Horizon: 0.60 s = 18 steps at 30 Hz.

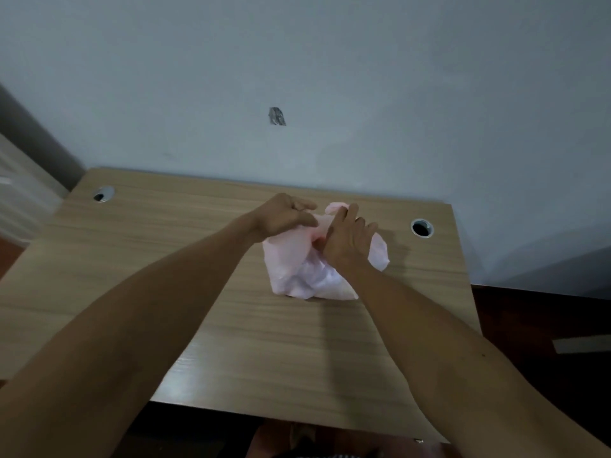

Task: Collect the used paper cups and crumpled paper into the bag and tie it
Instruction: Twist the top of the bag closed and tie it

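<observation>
A pale pink plastic bag [297,272] lies bulging on the wooden table [165,259], toward the far right of its middle. My left hand [286,216] grips the bag's upper left part. My right hand [347,238] holds the bag's top on the right, with a loose pink flap [335,208] sticking up just behind its fingers. Both hands meet over the top of the bag. No paper cups or crumpled paper show outside the bag; what is inside is hidden by the plastic.
The table has two round cable holes, one at the far left [103,194] and one at the far right [422,228]. A pale wall [297,61] rises right behind the table. Dark floor [545,325] lies to the right.
</observation>
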Motion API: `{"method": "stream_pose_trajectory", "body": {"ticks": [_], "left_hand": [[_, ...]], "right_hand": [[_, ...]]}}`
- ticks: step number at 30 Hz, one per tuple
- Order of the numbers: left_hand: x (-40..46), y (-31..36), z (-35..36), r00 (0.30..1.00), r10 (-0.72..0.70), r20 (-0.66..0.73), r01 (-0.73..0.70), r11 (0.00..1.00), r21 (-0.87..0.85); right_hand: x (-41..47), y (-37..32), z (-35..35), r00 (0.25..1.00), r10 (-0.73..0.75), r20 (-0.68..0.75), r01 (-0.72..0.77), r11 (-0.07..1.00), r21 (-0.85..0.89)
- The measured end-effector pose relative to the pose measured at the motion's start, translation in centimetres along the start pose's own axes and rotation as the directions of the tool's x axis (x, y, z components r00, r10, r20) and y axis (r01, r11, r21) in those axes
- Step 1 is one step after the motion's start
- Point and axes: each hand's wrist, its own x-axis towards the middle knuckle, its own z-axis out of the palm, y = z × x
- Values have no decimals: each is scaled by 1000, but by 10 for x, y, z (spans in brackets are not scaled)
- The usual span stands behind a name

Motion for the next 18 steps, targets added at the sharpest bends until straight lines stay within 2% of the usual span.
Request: {"method": "stream_pose_trajectory", "body": {"ticks": [4, 7, 9, 12, 14, 15, 18], "left_hand": [[-2, 9, 28, 1000, 15, 19, -9, 953, -302], [3, 12, 43, 999, 14, -49, -31, 931, -363], [7, 12, 49, 987, 75, -142, -108, 964, -244], [18, 4, 54, 947, 176, -267, -165, 984, 66], [26, -5, 59, 864, 288, -413, -176, 942, 287], [31, -10, 62, 806, 332, -490, -183, 927, 326], [26, 5, 67, 694, 287, -660, -234, 957, 170]], "right_hand": [[-3, 9, 3, 1000, -1, 15, 2, 998, -61], [-1, 21, 6, 999, -15, 51, 18, 998, -63], [1, 30, 6, 997, -61, 40, 60, 998, 6], [6, 42, -3, 995, -86, -49, 96, 959, 268], [13, 46, -11, 991, -68, -119, 115, 881, 459], [16, 48, -15, 987, -41, -153, 121, 823, 555], [26, 49, -29, 971, 5, -240, 173, 680, 712]]}}
